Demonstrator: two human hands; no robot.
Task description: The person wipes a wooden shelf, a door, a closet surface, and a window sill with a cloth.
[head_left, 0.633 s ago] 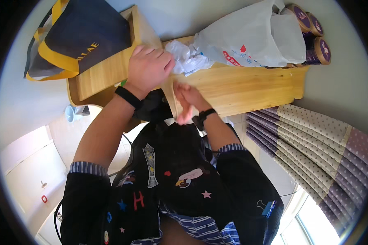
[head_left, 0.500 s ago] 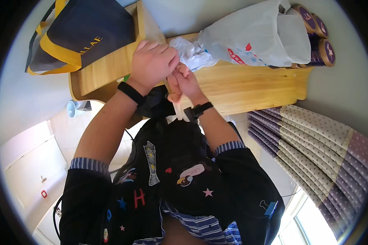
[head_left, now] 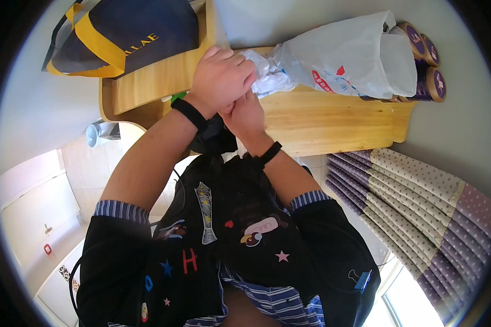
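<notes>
My left hand (head_left: 223,76) is closed, with its fingers curled over beside the gathered end of a white plastic bag (head_left: 354,57). Just below it, my right hand (head_left: 245,117) is also closed and presses up against the left, its fingers partly under the left palm. What either hand holds, if anything, is hidden by the fingers. The bag's crumpled neck (head_left: 270,76) lies right next to the left knuckles; I cannot tell whether it is gripped. Both wrists wear black bands.
A wooden desk (head_left: 322,122) runs under the hands. A dark paper bag with yellow handles (head_left: 147,35) stands on the left shelf. Purple cylinders with wooden-coloured ends (head_left: 436,84) stick out by the plastic bag. Dotted curtains (head_left: 409,201) hang at right; a pale blue bin (head_left: 94,135) stands at left.
My right hand has drawn its fingers in and moved closer under the left. The left hand sits slightly further right in the picture, and the whole view has shifted a little.
</notes>
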